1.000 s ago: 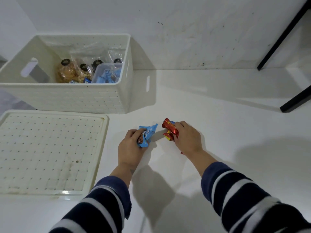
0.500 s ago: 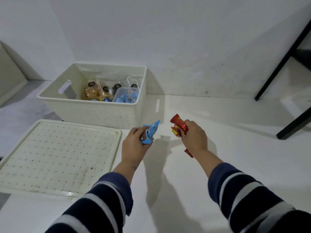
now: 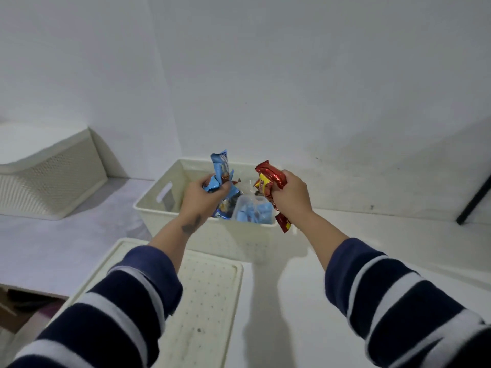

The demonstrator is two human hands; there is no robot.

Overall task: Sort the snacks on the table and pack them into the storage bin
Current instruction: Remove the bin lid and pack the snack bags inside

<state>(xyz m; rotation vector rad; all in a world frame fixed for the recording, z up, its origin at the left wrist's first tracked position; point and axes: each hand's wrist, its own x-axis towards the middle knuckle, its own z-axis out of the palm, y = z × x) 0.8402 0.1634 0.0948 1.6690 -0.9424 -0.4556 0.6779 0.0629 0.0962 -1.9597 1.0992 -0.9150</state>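
Note:
My left hand (image 3: 202,199) grips blue snack packets (image 3: 221,168) and holds them above the cream storage bin (image 3: 156,208). Red snack packets (image 3: 269,179) are clutched in my right hand (image 3: 291,196), over the bin's right side, with one red end hanging below the fist. Inside the bin I see a clear tub of blue packets (image 3: 251,212); my hands hide most of the other contents.
The bin's perforated lid (image 3: 210,293) lies flat on the white table in front of the bin. A second cream basket (image 3: 53,176) stands at the far left. A black frame leg (image 3: 475,195) runs down at the right edge.
Both hands lifted their packets off the table and carried them forward and up to above the bin. The camera tilted up and moved closer to the bin.

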